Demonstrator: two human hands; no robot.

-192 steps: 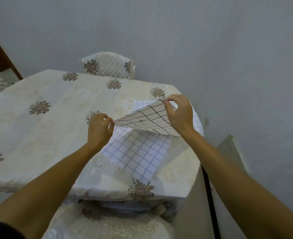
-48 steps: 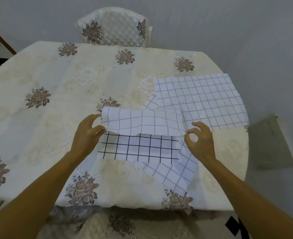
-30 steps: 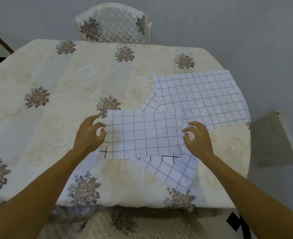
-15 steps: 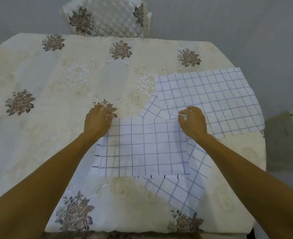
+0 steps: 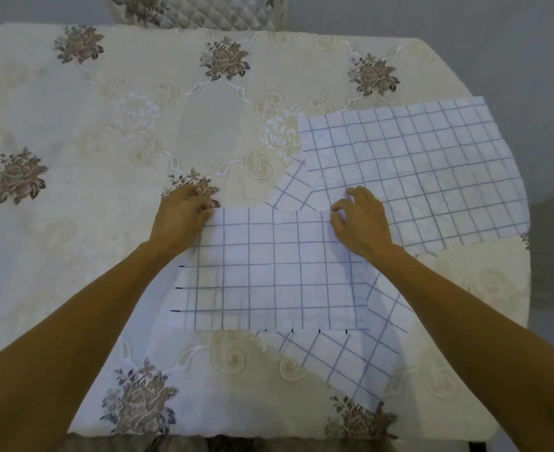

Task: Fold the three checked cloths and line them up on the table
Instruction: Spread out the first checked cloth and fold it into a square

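From the head view, the folded cloth (image 5: 275, 275) lies flat on the tabletop (image 5: 106, 141), right in front of the person. Each hand is on one of its far corners. The left hand (image 5: 181, 220), at 10 o'clock from the cloth's middle, has its fingers (image 5: 203, 207) curled onto the corner and seems to pinch it. The right hand (image 5: 362, 223), at 2 o'clock, nips the far edge between thumb and forefinger. I'd guess holding both corners lets the person draw the top layer square. Short black ticks peek out along the near and left edges, so the layers don't quite match. A second cloth (image 5: 340, 363) lies askew underneath, poking out at 5 o'clock and 12 o'clock. The third cloth (image 5: 415, 171) is spread open at 2 o'clock, probably left there within reach until its turn.
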